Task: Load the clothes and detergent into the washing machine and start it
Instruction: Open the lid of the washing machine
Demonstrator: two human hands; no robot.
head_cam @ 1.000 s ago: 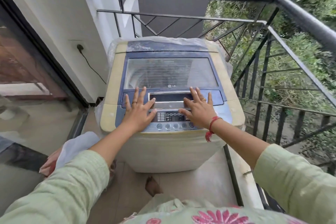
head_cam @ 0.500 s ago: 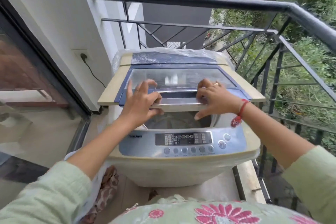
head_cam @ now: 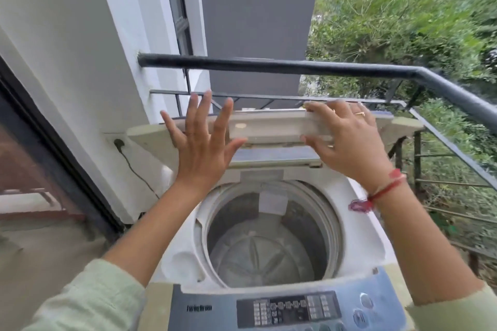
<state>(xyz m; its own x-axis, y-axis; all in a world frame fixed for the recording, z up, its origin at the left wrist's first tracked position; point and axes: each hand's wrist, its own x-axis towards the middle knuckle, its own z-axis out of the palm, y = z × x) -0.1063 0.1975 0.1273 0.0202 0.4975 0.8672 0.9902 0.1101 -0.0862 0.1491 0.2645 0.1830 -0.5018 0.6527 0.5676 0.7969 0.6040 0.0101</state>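
Cream plastic lid (head_cam: 269, 129) now raised upright, my left hand (head_cam: 201, 142) splayed against it, right hand (head_cam: 349, 142) gripping its top edge, grey round drum (head_cam: 269, 247) exposed

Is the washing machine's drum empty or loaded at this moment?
Empty. The lid is folded up, and the drum shows only its bare walls and bottom; no clothes inside.

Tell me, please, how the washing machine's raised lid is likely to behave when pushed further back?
The lid looks rigid: its edge runs straight between the left hand and the right hand. It seems to fold at a seam, so it may buckle there. Standing near upright, it could fall shut if released.
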